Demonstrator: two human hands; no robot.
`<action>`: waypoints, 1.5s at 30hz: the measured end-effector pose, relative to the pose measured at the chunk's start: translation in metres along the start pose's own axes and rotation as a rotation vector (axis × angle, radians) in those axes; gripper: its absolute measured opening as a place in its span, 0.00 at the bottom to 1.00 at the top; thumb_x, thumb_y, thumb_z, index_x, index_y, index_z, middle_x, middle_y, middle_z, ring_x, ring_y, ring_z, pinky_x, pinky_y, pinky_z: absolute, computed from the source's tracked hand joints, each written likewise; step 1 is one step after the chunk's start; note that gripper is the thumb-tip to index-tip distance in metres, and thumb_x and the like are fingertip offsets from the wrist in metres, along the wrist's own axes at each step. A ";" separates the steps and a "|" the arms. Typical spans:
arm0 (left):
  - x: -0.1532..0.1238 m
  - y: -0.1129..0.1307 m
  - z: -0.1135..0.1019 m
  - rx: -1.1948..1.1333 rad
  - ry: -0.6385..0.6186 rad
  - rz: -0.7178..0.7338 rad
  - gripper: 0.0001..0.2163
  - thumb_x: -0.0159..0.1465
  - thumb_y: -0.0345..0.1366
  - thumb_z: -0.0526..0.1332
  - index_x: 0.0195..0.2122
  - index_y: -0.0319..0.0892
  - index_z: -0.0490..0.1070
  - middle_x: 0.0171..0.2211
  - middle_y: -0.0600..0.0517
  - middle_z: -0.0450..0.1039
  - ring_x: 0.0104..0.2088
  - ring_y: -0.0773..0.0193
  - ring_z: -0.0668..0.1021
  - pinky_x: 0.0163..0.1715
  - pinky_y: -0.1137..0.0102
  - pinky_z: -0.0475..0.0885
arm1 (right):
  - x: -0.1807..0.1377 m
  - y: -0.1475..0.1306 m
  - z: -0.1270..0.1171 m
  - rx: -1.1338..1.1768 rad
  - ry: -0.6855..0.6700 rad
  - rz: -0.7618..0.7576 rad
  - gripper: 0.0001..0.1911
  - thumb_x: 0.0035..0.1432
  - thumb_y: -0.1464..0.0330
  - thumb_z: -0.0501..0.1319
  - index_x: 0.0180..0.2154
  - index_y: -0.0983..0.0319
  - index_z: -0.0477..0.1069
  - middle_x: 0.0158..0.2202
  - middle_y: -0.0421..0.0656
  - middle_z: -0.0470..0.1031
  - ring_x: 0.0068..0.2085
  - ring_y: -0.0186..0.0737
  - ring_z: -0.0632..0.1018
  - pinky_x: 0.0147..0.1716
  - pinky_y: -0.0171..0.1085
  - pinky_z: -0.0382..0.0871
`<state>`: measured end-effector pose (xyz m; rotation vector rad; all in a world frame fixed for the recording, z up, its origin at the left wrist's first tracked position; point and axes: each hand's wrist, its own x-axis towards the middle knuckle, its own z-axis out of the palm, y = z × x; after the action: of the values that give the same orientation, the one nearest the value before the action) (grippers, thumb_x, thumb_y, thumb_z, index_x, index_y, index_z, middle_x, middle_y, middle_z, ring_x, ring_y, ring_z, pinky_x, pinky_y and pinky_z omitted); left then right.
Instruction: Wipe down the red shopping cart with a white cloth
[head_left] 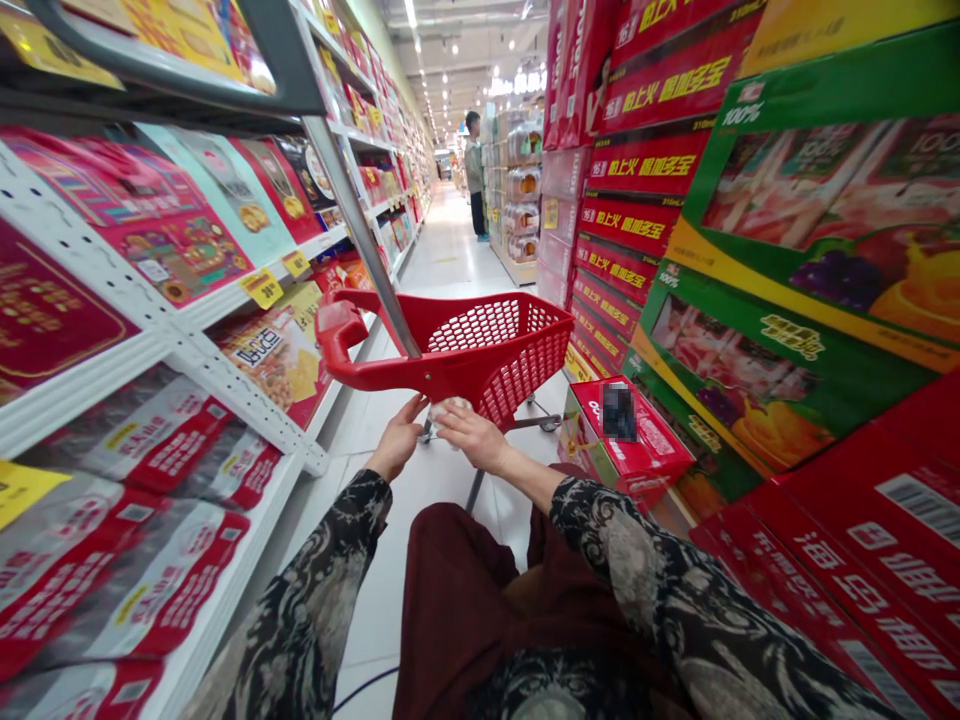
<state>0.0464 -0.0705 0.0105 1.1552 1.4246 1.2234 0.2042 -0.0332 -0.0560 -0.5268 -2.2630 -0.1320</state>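
Both my hands meet just below the near rim of a red plastic shopping cart (480, 350) in a shop aisle. My left hand (397, 440) and my right hand (471, 432) are closed round a small pale, crumpled thing (448, 407) held between them; I cannot make out what it is. The cart's mesh basket looks empty, and its red handle (335, 330) sticks out to the left. My patterned sleeves and dark red trousers fill the bottom of the view.
White shelves (172, 330) with red and pink gift boxes line the left. Stacked red and green drink cartons (757, 300) wall the right, one red box (626, 440) on the floor. A person (474, 172) stands far down the aisle by stacked goods.
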 end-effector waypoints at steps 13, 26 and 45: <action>0.000 -0.010 0.003 0.067 -0.020 0.071 0.37 0.39 0.20 0.50 0.55 0.37 0.63 0.58 0.48 0.63 0.61 0.58 0.61 0.62 0.63 0.52 | 0.026 -0.001 -0.003 0.010 0.050 -0.015 0.14 0.63 0.74 0.52 0.48 0.61 0.70 0.57 0.45 0.65 0.64 0.40 0.53 0.60 0.48 0.56; 0.003 -0.003 -0.002 -0.022 -0.004 0.062 0.39 0.39 0.20 0.50 0.56 0.41 0.61 0.60 0.50 0.60 0.61 0.58 0.60 0.62 0.61 0.51 | 0.060 -0.002 -0.027 -0.020 0.213 0.023 0.17 0.64 0.73 0.49 0.51 0.59 0.68 0.58 0.44 0.64 0.64 0.40 0.53 0.62 0.49 0.52; -0.001 0.007 0.002 0.223 0.092 0.043 0.36 0.44 0.18 0.51 0.59 0.31 0.56 0.60 0.42 0.58 0.61 0.56 0.60 0.62 0.63 0.51 | 0.073 0.000 -0.033 0.063 0.283 0.064 0.18 0.64 0.73 0.49 0.54 0.62 0.66 0.58 0.45 0.64 0.65 0.39 0.52 0.63 0.47 0.51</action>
<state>0.0490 -0.0705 0.0175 1.2992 1.6453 1.1823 0.1825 -0.0179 0.0200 -0.5129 -1.9659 -0.0960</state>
